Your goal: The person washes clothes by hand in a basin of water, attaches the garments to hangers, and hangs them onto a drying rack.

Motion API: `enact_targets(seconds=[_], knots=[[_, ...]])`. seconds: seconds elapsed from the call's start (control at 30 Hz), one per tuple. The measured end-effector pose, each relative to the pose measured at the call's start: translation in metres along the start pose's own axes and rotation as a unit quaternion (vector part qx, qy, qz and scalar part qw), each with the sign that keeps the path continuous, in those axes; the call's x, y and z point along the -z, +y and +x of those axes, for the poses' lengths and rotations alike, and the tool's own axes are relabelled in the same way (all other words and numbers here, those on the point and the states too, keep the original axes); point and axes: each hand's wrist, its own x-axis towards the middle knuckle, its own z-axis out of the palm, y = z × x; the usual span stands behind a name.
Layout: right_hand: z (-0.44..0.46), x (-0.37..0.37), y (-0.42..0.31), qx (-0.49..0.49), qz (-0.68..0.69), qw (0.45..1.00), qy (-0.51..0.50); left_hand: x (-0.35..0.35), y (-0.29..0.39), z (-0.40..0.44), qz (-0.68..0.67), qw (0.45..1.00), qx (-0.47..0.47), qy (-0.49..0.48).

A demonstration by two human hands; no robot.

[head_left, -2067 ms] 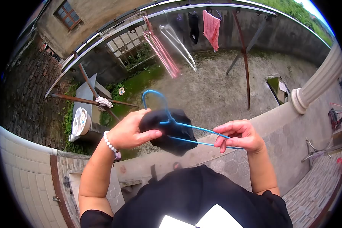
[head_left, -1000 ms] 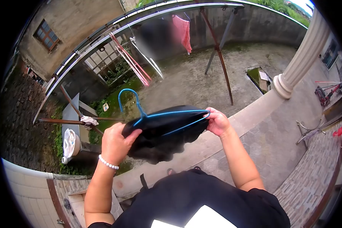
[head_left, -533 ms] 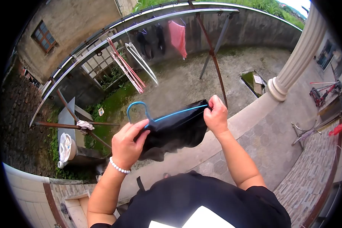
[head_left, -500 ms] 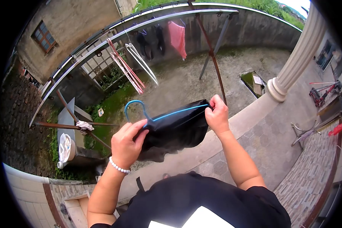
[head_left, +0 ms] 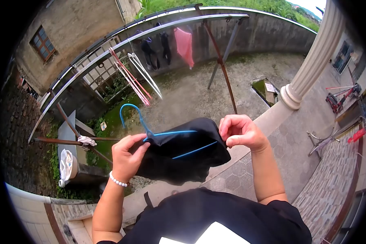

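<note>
A black garment (head_left: 183,166) hangs in front of me on a blue hanger (head_left: 131,105); its kind is unclear. My left hand (head_left: 128,156), wearing a white bead bracelet, pinches the hanger and cloth just below the hook. The hanger's upper arm and lower bar run into the garment, where their right ends are hidden. At the garment's right edge is my right hand (head_left: 245,133), its fingers bent and the thumb apart from the index finger. Its fingertips are at the cloth, with no clear grip visible.
Beyond my hands runs a metal drying rail (head_left: 166,24) carrying a pink cloth (head_left: 184,46), dark garments (head_left: 150,55), red-and-white hangers (head_left: 130,77) and white hangers (head_left: 145,75). A rusty post (head_left: 225,77) and a fluted column (head_left: 313,61) stand to the right. A white basin (head_left: 68,164) sits lower left.
The garment's right side has slackened and dropped, and its opening gapes around the hanger bars. My right hand has loosened from its pinch and moved right. The left hand and hook have shifted left.
</note>
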Motion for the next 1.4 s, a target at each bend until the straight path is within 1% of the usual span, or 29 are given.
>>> enact_targets(seconds=[0.03,0.07,0.1,0.17,0.23,0.27,0.33,0.37,0.4,0.43,0.5,0.53,0.57,0.63,0.7,0.77,0.8,0.83,0.9,0.97,1.0,1.03,1.07,1.1,1.17,1.23,1.3,1.37,1.4], knots=[[-0.003,0.001,-0.006,0.007,0.012,1.0,0.021,0.004,-0.002,-0.001,-0.024,1.0,-0.005,0.001],[-0.005,0.004,-0.006,0.005,-0.071,0.991,0.113,0.008,0.0,-0.003,-0.035,0.999,0.008,-0.001],[-0.004,0.009,-0.011,0.087,-0.331,0.93,0.133,0.01,0.002,-0.004,-0.04,0.999,0.007,-0.007],[0.001,0.0,-0.005,0.175,-0.353,0.913,0.109,0.012,0.006,-0.003,-0.049,0.999,0.006,-0.015],[-0.001,-0.006,0.002,0.137,-0.446,0.883,0.05,0.01,0.01,-0.003,-0.056,0.998,0.003,-0.015],[0.0,-0.014,0.007,0.134,-0.451,0.878,0.084,0.009,0.011,-0.003,-0.063,0.998,0.002,-0.016],[0.004,-0.027,0.01,0.167,-0.461,0.866,0.1,0.005,0.014,-0.001,-0.09,0.996,0.013,-0.024],[0.007,-0.033,0.01,0.183,-0.466,0.859,0.106,0.003,0.013,0.001,-0.081,0.996,-0.003,-0.043],[0.01,-0.04,0.009,0.214,-0.493,0.834,0.122,0.006,0.016,0.003,-0.082,0.995,0.002,-0.054],[0.01,-0.04,0.007,0.22,-0.496,0.828,0.143,0.009,0.019,0.006,-0.082,0.994,0.004,-0.066],[0.01,-0.034,0.001,0.232,-0.5,0.815,0.18,0.015,0.013,0.011,-0.157,0.988,0.005,-0.004],[0.009,-0.036,-0.003,0.225,-0.475,0.823,0.215,0.023,0.007,0.013,-0.159,0.987,-0.029,-0.002],[0.008,-0.031,-0.004,0.232,-0.455,0.83,0.225,0.034,0.0,0.015,-0.112,0.99,-0.074,-0.037],[0.005,-0.024,-0.009,0.241,-0.449,0.828,0.232,0.046,-0.004,0.018,-0.154,0.98,-0.104,-0.075],[0.002,-0.015,-0.004,0.228,-0.374,0.857,0.27,0.049,-0.027,0.007,-0.207,0.972,0.032,-0.104],[-0.002,-0.003,0.001,0.207,-0.342,0.865,0.302,0.042,-0.044,-0.005,-0.145,0.967,0.171,-0.122],[-0.004,-0.002,-0.003,0.192,-0.326,0.877,0.297,0.037,-0.061,-0.01,-0.291,0.921,0.202,-0.16],[-0.005,-0.001,-0.007,0.176,-0.31,0.887,0.294,0.032,-0.081,-0.014,-0.263,0.925,0.215,-0.168],[-0.005,0.005,-0.005,0.185,-0.348,0.877,0.275,0.03,-0.079,-0.015,-0.159,0.955,0.222,-0.117],[-0.005,0.012,-0.005,0.179,-0.391,0.863,0.263,0.036,-0.086,-0.009,-0.204,0.968,0.134,-0.048],[-0.006,0.013,-0.007,0.168,-0.37,0.873,0.268,0.04,-0.088,-0.006,-0.219,0.968,0.119,-0.039],[-0.006,0.013,-0.008,0.179,-0.383,0.864,0.272,0.043,-0.088,-0.003,-0.235,0.966,0.103,-0.029],[-0.005,0.01,-0.009,0.19,-0.396,0.855,0.276,0.041,-0.083,-0.002,-0.281,0.949,0.146,-0.006],[-0.004,0.006,-0.009,0.201,-0.408,0.845,0.28,0.038,-0.072,-0.001,-0.271,0.949,0.153,0.055],[-0.001,-0.002,-0.007,0.216,-0.432,0.827,0.288,0.035,-0.063,0.001,-0.219,0.963,0.108,0.11],[0.001,-0.009,0.001,0.219,-0.446,0.827,0.263,0.028,-0.035,0.01,-0.078,0.996,-0.021,0.039],[0.002,-0.016,0.007,0.203,-0.444,0.834,0.256,0.013,-0.001,0.021,0.006,0.995,-0.08,-0.057],[0.001,-0.017,0.013,0.187,-0.425,0.846,0.261,-0.006,-0.002,0.026,0.045,0.992,-0.078,-0.084],[-0.001,-0.016,0.016,0.173,-0.409,0.856,0.264,-0.011,-0.014,0.027,0.008,0.994,-0.046,-0.095]])
